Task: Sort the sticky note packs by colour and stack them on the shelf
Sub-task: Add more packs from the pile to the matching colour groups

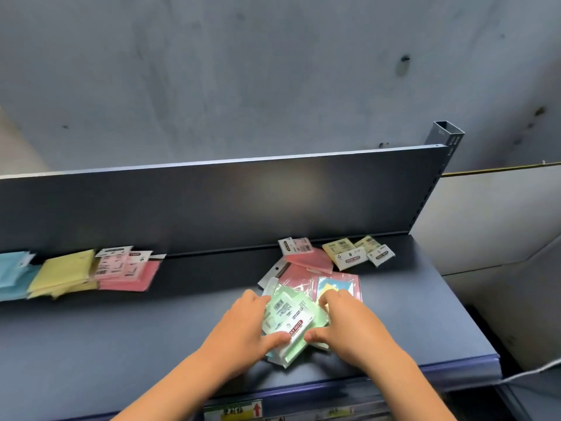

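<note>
Backdrop: stained grey concrete wall (273, 71) behind a dark blue metal shelf (121, 344) with an upright back panel (212, 202) and a slotted metal post (446, 135) at its far right corner
Left hand (243, 326): fingers curled over the left edge of the green pack stack, thumb pressed on its near edge, gripping it
Right hand (343, 323): fingers curled over the right edge of the same stack, thumb on its near edge, gripping it
Green pack stack (288, 317): pale green sticky note packs in clear wrappers with white barcode labels, held between both hands low over the shelf, right of centre, tilted
Mixed pile: pink sticky note packs (306, 262) just behind the hands; a pink-edged pack with blue and yellow sheets (340, 284) partly under the right fingers
Pale yellow packs (358, 252): two small ones side by side near the back panel, far right
Sorted row, far left: light blue stack (13, 275) at the frame edge, yellow stack (63, 273) beside it, pink stack (127, 268) next, the neighbours touching or overlapping
Shelf front: label strip with a red arrow (239, 410) below the edge
</note>
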Motion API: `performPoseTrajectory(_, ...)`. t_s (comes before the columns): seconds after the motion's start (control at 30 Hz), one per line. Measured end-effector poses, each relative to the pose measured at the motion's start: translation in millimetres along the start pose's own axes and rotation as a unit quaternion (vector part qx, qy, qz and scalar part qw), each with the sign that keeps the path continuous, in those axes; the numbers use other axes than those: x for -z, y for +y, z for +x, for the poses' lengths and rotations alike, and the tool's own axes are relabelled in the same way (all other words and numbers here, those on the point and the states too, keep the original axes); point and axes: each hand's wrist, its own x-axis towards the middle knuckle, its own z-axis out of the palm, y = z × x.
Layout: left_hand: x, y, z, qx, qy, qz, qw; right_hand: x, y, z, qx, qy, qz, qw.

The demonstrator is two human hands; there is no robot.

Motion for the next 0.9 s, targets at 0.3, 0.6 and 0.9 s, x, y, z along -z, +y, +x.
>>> performPoseTrajectory(0.3, 33.0, -39.5, -22.8, 0.112, 0.073, -0.183, 0.974, 18.9, -25.9, 24.3, -0.006, -0.046, 0.077, 0.996)
performPoseTrajectory(0.6, 117.6, -152.3, -91.7, 0.105, 0.288, -0.148, 0.940, 14.8, -176.3, 51.1, 0.120, 0.091, 0.287, 0.946)
performPoseTrajectory(0.9, 221.1, -408.3, -194.1, 0.155, 0.447, -0.002, 0.881, -90.3, -429.6, 84.8, 0.187, 0.079, 0.349, 0.915)
